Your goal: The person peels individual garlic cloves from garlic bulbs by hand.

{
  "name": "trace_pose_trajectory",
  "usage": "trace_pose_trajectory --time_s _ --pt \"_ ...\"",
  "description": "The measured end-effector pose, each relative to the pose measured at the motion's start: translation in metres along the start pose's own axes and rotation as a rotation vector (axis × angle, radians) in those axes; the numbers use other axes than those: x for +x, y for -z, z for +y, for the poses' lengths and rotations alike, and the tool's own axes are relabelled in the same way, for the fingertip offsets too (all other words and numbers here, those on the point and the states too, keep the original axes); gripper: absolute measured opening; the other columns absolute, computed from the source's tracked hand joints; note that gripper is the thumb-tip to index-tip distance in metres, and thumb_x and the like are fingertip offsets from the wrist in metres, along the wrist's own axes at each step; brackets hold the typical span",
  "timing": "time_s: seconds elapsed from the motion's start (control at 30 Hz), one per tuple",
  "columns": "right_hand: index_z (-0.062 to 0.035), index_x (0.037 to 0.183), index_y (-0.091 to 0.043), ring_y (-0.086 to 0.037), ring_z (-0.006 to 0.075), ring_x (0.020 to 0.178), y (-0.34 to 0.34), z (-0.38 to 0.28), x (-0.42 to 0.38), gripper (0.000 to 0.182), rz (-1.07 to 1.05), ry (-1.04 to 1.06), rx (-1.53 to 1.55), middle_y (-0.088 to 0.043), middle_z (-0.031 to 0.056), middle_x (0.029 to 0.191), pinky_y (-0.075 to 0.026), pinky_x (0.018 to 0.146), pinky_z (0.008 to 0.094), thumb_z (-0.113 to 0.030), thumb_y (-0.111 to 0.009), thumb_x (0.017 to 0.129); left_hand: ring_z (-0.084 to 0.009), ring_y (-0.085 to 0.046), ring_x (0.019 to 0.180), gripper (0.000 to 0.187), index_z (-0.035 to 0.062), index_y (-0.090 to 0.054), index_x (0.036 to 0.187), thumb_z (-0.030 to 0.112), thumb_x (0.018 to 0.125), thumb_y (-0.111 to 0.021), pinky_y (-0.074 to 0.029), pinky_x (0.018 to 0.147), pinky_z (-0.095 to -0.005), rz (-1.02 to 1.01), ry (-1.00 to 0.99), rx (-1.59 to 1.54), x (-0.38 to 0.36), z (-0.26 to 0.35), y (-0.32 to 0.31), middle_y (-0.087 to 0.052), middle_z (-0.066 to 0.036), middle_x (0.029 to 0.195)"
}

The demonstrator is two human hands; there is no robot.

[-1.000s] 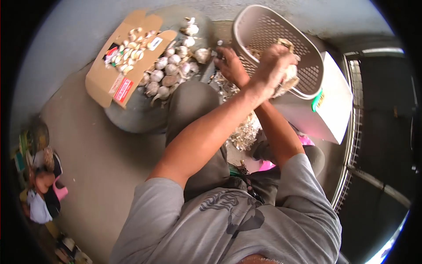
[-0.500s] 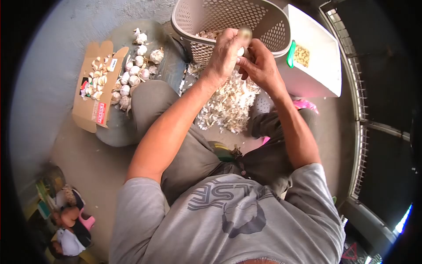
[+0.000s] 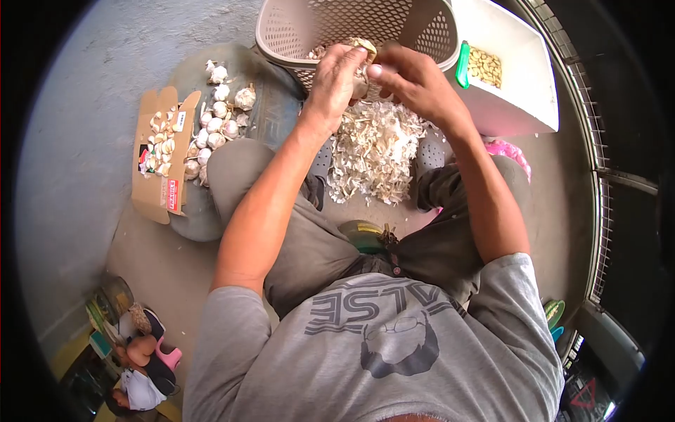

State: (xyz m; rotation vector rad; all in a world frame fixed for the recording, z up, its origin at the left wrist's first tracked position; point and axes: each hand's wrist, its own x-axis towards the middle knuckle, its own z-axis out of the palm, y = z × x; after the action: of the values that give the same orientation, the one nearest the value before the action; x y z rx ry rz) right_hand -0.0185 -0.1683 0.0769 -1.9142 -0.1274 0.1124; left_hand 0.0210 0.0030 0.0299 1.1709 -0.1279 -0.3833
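Observation:
My left hand is wrapped round a garlic bulb with loose papery skin, over the near rim of the perforated basket. Close on its right is my right hand, its fingers bent toward the bulb and partly blurred; whether they pinch anything is hidden. Below both hands a heap of garlic peels lies on the floor between the feet. Whole garlic bulbs rest on a grey surface at the left, beside an open cardboard box holding separated cloves.
At the right stands a white container with peeled cloves and a green-handled tool. A pink plastic bag lies below it. Another person appears at the lower left.
My right hand has moved slightly away from my left, and its fingers have loosened. The bulb's papery skin shows more. The whole view has shifted a little.

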Motion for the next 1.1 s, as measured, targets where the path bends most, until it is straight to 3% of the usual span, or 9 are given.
trace_pose_trajectory --time_s 0.17,0.3,0.4,0.57,0.67,0.7,0.8,0.93,1.1 --pt "-0.0023 0.097 -0.065 -0.053 0.0039 0.056 -0.016 0.021 0.018 0.021 0.043 0.143 0.114 -0.06 -0.0027 0.069 -0.042 0.05 0.0217 -0.022 -0.072 0.098 -0.0054 -0.057 0.062 0.03 0.0086 -0.065 0.108 0.035 0.105 -0.051 -0.04 0.048 -0.0207 -0.006 -0.001 -0.031 -0.004 -0.005 -0.003 -0.064 0.002 0.081" --pt "-0.0001 0.096 -0.063 -0.072 0.0143 0.069 -0.022 0.007 0.016 0.016 0.103 0.057 0.545 -0.071 0.0094 0.079 -0.059 0.061 0.0257 -0.015 -0.067 0.1 -0.0056 -0.058 0.063 0.034 0.007 -0.069 0.103 0.04 0.101 -0.059 -0.041 0.047 -0.0215 0.1 0.015 0.012 -0.006 0.005 0.0 -0.064 0.001 0.078" --pt "0.0029 0.095 -0.065 -0.064 0.0111 0.059 -0.031 0.013 0.012 0.019 0.027 -0.039 0.483 -0.066 0.0035 0.07 -0.049 0.052 0.0266 -0.014 -0.072 0.095 -0.0058 -0.055 0.057 0.039 0.003 -0.066 0.09 0.041 0.1 -0.061 -0.038 0.043 -0.0208 0.097 -0.054 0.063 0.001 0.006 0.004 -0.057 0.001 0.066" --pt "0.0039 0.091 -0.067 -0.066 0.0161 0.06 0.002 0.005 0.004 0.023 -0.235 0.038 -0.234 -0.069 0.0112 0.072 -0.053 0.058 0.0337 -0.019 -0.07 0.089 -0.0174 -0.053 0.058 0.043 -0.0027 -0.063 0.072 0.032 0.097 -0.065 -0.046 0.06 -0.0358 0.168 -0.186 0.348 0.0 0.015 0.005 -0.057 -0.003 0.063" --pt "0.0036 0.099 -0.07 -0.065 0.018 0.063 0.013 0.007 -0.001 0.025 -0.179 0.182 -0.28 -0.067 0.011 0.072 -0.052 0.06 0.0347 -0.02 -0.069 0.09 -0.0081 -0.051 0.052 0.038 0.0025 -0.069 0.084 0.037 0.098 -0.064 -0.041 0.044 -0.0256 0.127 -0.303 0.567 0.008 0.001 0.013 -0.055 0.002 0.064" --pt "0.0031 0.103 -0.071 -0.064 0.0193 0.066 0.017 -0.006 -0.001 0.028 -0.197 0.165 -0.303 -0.068 0.0125 0.074 -0.051 0.06 0.0355 -0.023 -0.069 0.092 -0.0323 -0.058 0.069 0.044 -0.0038 -0.061 0.074 0.033 0.098 -0.062 -0.047 0.07 -0.043 0.138 -0.353 0.617 0.003 0.009 0.004 -0.058 -0.016 0.067" --pt "0.0035 0.101 -0.07 -0.062 0.0192 0.064 0.006 -0.003 0.011 0.033 -0.241 0.022 -0.201 -0.067 0.0118 0.073 -0.051 0.059 0.0359 -0.029 -0.071 0.093 -0.0322 -0.059 0.072 0.043 -0.0038 -0.062 0.078 0.033 0.099 -0.061 -0.047 0.071 -0.043 0.133 -0.476 0.727 -0.003 0.012 -0.009 -0.058 -0.016 0.069" --pt "0.0038 0.096 -0.068 -0.06 0.0148 0.057 -0.014 0.005 0.01 0.034 -0.263 -0.046 -0.102 -0.062 0.0067 0.064 -0.049 0.053 0.0332 -0.03 -0.069 0.097 -0.0093 -0.053 0.062 0.039 0.0026 -0.062 0.074 0.032 0.098 -0.067 -0.042 0.054 -0.0283 0.091 -0.181 0.249 0.005 0.003 0.001 -0.056 -0.001 0.067" --pt "0.006 0.096 -0.066 -0.061 0.0122 0.075 -0.044 0.022 0.017 0.027 -0.059 0.181 0.184 -0.065 0.006 0.079 -0.05 0.065 0.0317 -0.021 -0.066 0.097 -0.0084 -0.054 0.062 0.027 0.0035 -0.064 0.075 0.023 0.09 -0.076 -0.042 0.053 -0.024 0.156 -0.04 0.017 0.005 0.011 0.007 -0.06 0.0 0.071"
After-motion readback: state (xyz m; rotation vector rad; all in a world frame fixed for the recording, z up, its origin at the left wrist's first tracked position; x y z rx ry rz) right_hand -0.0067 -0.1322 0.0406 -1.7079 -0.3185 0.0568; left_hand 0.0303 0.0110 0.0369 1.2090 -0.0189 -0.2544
